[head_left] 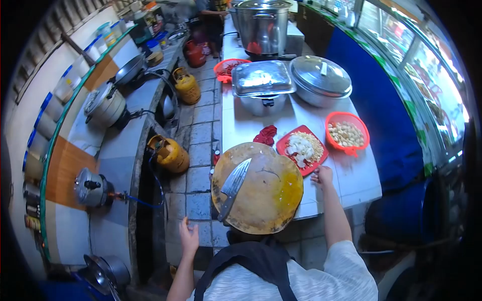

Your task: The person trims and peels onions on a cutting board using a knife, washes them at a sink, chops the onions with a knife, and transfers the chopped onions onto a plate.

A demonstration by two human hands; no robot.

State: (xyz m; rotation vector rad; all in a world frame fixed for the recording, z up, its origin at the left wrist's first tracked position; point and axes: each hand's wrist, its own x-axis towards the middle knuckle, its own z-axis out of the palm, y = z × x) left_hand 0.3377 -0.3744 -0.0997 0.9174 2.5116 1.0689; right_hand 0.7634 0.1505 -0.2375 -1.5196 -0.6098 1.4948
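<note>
My right hand [323, 175] is at the near right edge of a red square plate [325, 154], its fingers curled. Whether they grip the rim is too small to tell. On that plate lie chopped white pieces [300, 144] and pale, nut-like bits [315, 145]. Left of the round wooden chopping board [266, 200], my left hand [189, 236] hangs in the air with its fingers apart, holding nothing. A broad kitchen knife [236, 180] rests on the board, its dark handle toward me. Yellow stains mark the board's right side.
A red basket [368, 135] of pale pieces, a crumpled red cloth [265, 135], lidded pots [321, 80] and a tall steel pot [263, 35] stand on the white table. Yellow gas cylinders [173, 155] line the aisle. A pressure cooker [91, 188] sits on the left counter. Another person stands far back.
</note>
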